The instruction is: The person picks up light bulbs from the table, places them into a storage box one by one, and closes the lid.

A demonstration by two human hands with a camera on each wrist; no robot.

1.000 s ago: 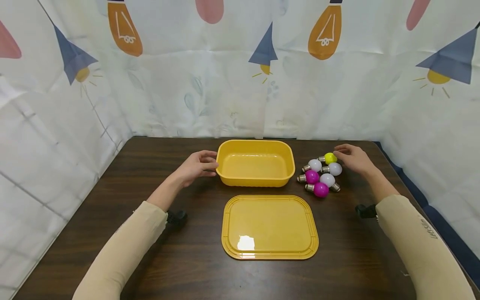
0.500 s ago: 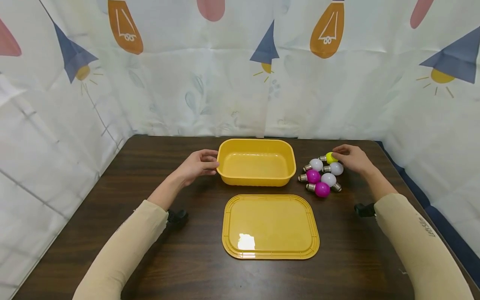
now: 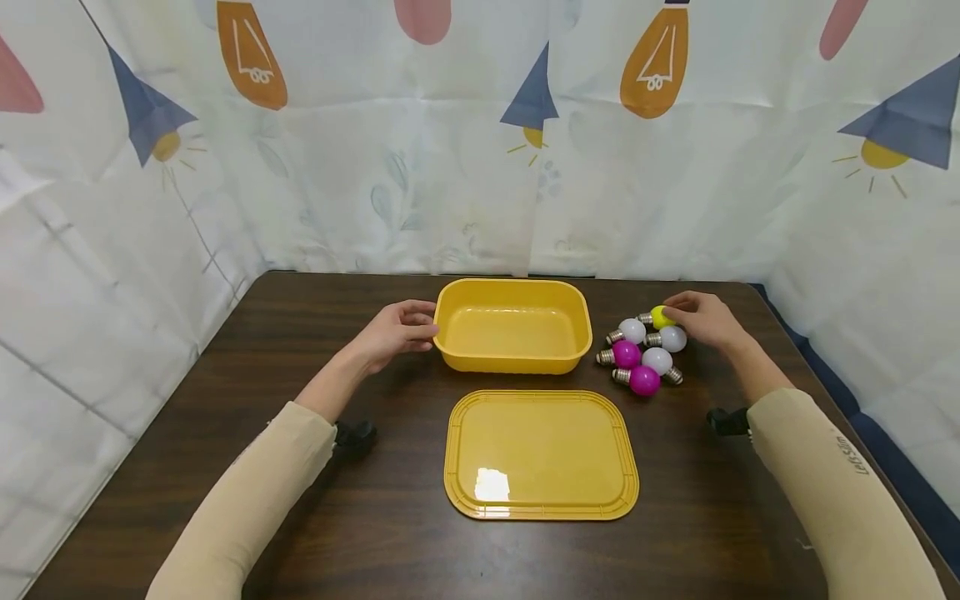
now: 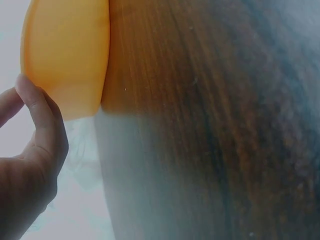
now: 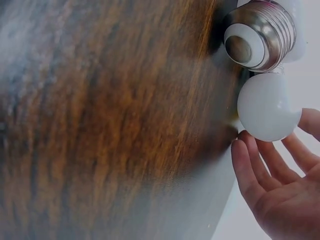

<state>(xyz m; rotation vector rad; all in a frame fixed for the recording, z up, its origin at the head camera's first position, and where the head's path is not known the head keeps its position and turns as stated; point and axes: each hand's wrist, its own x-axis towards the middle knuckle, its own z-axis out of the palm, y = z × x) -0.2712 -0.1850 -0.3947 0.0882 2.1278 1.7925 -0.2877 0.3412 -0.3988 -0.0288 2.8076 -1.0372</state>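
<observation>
At the left end of a yellow plastic box (image 3: 512,365), my left hand (image 3: 386,336) touches the wall with relaxed, slightly bent fingers. The left wrist view shows a fingertip (image 4: 25,85) right at the box's rim. Over on the right, my right hand (image 3: 703,319) pinches the round end of a yellow light bulb (image 3: 661,316), covering part of it. This bulb is the farthest of a small cluster. A white bulb (image 5: 269,107) stands in front of the right fingers in the right wrist view and hides what they hold there.
White bulbs (image 3: 657,360) and magenta bulbs (image 3: 644,381) with metal screw bases lie close together right of the box. A flat yellow lid (image 3: 540,454) lies in front of the box on the dark wooden table (image 3: 360,517). A patterned curtain (image 3: 465,192) hangs behind.
My right hand has moved slightly left, and its fingers have closed over the yellow bulb's round end. The left hand stays at the box.
</observation>
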